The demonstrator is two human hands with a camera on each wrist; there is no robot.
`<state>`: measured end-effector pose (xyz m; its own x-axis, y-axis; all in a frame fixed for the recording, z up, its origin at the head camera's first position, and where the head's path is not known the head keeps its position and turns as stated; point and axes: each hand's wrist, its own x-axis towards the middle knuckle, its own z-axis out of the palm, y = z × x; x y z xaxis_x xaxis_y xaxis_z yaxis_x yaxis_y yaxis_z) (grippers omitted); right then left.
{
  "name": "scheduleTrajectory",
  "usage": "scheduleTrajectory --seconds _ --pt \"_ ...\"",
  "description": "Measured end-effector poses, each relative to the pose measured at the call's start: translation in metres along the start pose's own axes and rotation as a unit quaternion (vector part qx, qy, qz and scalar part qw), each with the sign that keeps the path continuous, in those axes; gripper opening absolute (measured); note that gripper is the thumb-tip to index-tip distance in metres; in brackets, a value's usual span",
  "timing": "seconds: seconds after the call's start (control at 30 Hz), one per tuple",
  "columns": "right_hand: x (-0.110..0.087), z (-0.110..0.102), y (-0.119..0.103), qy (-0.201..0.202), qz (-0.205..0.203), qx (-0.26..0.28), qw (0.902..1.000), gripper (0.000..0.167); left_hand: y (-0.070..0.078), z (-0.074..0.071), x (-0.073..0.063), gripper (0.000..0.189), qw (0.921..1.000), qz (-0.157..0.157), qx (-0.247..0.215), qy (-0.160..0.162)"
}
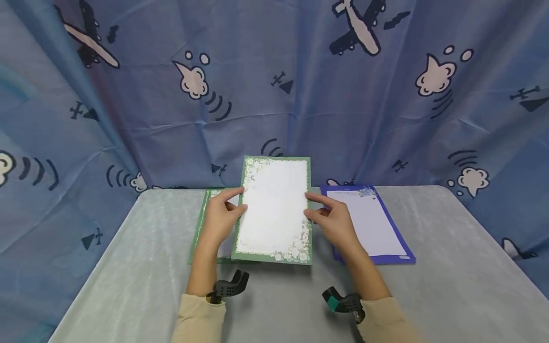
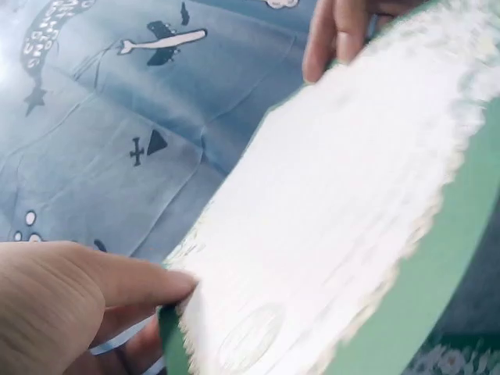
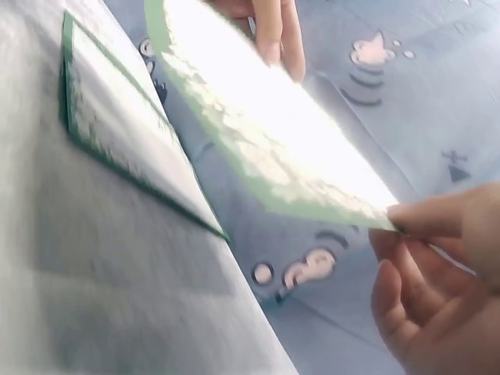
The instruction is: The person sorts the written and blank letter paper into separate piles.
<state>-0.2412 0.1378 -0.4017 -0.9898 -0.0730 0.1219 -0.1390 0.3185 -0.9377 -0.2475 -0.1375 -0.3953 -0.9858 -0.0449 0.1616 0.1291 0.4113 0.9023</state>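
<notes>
A green-bordered sheet of paper (image 1: 274,205) with white flowers along its edges is held up over the table, tilted toward the head camera. My left hand (image 1: 220,216) pinches its left edge between thumb and fingers. At the opposite edge, the thumb and fingers of my right hand (image 1: 332,216) pinch it too. In the left wrist view the sheet (image 2: 312,203) bows slightly, with the left thumb (image 2: 148,281) on its face. Partly hidden behind the sheet and left hand, a stack of similar green-bordered paper (image 3: 125,117) lies on the table.
Purple-bordered paper (image 1: 373,224) with blue flowers lies to the right, partly behind the right hand. The grey-covered table (image 1: 141,267) meets a blue printed curtain (image 1: 266,85) at its back edge. Each wrist wears a black camera mount (image 1: 231,286).
</notes>
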Motion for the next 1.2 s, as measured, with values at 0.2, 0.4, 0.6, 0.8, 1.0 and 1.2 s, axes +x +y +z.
scheduleTrajectory --seconds 0.2,0.4,0.6,0.8,1.0,1.2 --pt "0.011 0.031 -0.011 0.015 -0.012 -0.029 0.9994 0.042 -0.006 -0.009 0.001 0.045 0.9970 -0.022 0.053 0.053" --pt "0.021 0.058 -0.017 0.028 -0.031 -0.043 0.9982 0.041 -0.016 -0.023 0.002 0.045 0.9931 -0.032 0.072 0.086" --pt "0.029 0.077 -0.016 0.020 -0.034 -0.048 0.9981 0.041 -0.025 -0.035 0.002 0.045 0.9915 -0.054 0.074 0.092" --pt "0.033 0.094 -0.008 0.008 -0.015 -0.043 0.9989 0.041 -0.036 -0.042 0.004 0.045 0.9894 -0.078 0.076 0.095" --pt "0.039 0.112 0.006 -0.002 -0.004 -0.038 0.9993 0.039 -0.057 -0.044 0.006 0.043 0.9852 -0.110 0.092 0.094" --pt "0.043 0.128 0.023 -0.015 -0.017 -0.073 0.9970 0.038 -0.076 -0.042 0.007 0.042 0.9825 -0.129 0.099 0.090"
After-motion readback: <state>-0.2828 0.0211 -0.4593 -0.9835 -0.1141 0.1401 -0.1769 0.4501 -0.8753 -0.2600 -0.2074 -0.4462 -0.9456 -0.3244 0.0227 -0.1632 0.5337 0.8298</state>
